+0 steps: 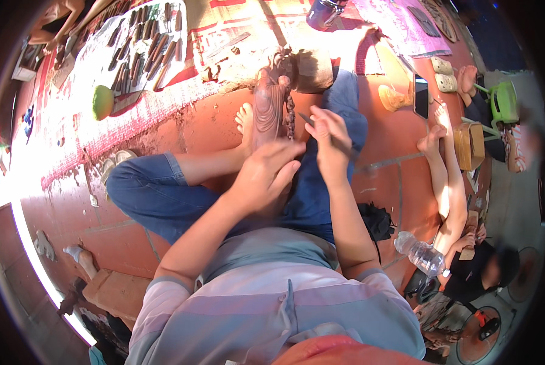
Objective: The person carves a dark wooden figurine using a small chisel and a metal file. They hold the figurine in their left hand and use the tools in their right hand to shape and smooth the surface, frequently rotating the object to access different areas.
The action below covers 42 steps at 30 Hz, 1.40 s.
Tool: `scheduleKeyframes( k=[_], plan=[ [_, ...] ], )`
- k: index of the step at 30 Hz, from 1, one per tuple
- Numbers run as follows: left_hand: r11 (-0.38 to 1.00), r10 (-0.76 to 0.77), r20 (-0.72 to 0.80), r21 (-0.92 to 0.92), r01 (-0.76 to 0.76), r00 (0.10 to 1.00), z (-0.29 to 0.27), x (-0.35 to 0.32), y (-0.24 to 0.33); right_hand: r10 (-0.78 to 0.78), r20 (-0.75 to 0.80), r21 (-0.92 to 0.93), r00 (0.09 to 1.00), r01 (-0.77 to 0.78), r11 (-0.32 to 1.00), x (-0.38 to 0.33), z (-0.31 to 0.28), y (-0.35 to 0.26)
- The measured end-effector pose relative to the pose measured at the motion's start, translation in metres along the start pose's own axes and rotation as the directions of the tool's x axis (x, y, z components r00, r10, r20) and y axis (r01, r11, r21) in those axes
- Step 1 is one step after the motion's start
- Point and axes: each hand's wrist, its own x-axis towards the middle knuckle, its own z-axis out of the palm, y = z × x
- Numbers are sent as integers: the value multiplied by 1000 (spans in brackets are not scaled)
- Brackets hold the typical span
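Note:
Between my legs lies a brown carved wooden figure [267, 109] with draped folds, its far end toward the mat. My left hand [263, 173] is over the figure's near end, fingers stretched out and thumb apart; whether it presses on the wood I cannot tell. Just to the right, my right hand [332, 143] is closed round a slim carving tool [307, 120], whose dark tip sticks out to the left beyond the fingers. A knobbly carved strand [290, 118] runs along the figure's right side. The tool's handle is mostly hidden in my palm.
Many carving tools [141, 55] lie on a white cloth at the far left, with a green round fruit [103, 102] close by. A wood block [312, 70] stands beyond the figure. To the right are a phone [421, 96], a plastic bottle [419, 254] and other people's legs [441, 164].

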Motion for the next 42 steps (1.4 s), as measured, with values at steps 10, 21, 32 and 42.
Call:
scheduleKeyframes(
  k=[10,21,32,42],
  plan=[
    [889,-391,21,265,372,920,-23,-39,-48,152,235,-50,960,-145,988,-11,8,1],
    [967,-139,116,230,110,983,24,-62,-15,-185,263,-563,947,306,767,-9,23,19],
    [929,-358,-82,-132,346,930,37,-86,-53,-72,338,-482,938,238,843,19,14,27],
    [727,-318,371,-496,476,873,-2,-86,-67,29,426,-291,904,107,951,27,3,37]
  ],
)
